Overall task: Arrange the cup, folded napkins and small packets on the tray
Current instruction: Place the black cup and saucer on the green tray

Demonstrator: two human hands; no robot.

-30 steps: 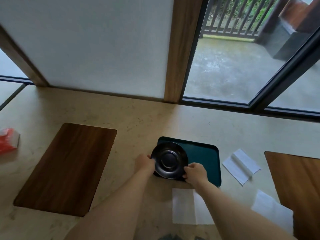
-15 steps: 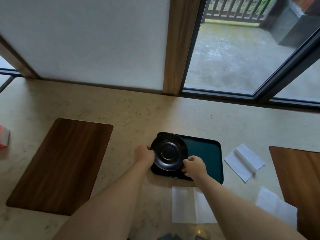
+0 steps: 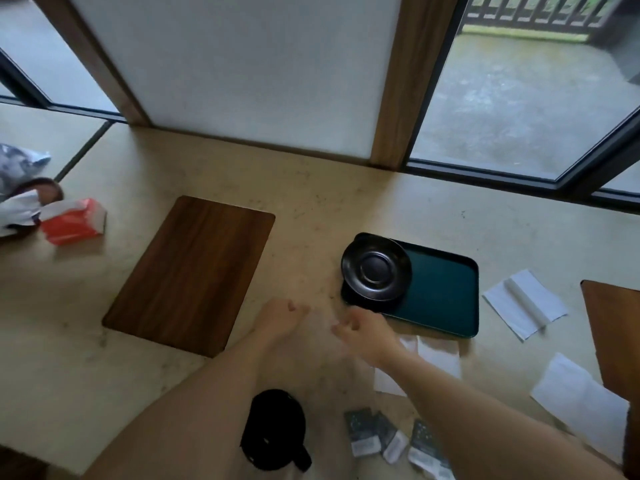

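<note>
On tray [image 3: 440, 299] left end: saucer [image 3: 376, 269] overhangs edge; left hand [image 3: 282, 315], right hand [image 3: 360, 329] loosely curled, empty.

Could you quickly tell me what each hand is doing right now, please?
Left hand: loosely curled, holding nothing, above the counter.
Right hand: fingers relaxed, holding nothing, just short of the tray.
</note>
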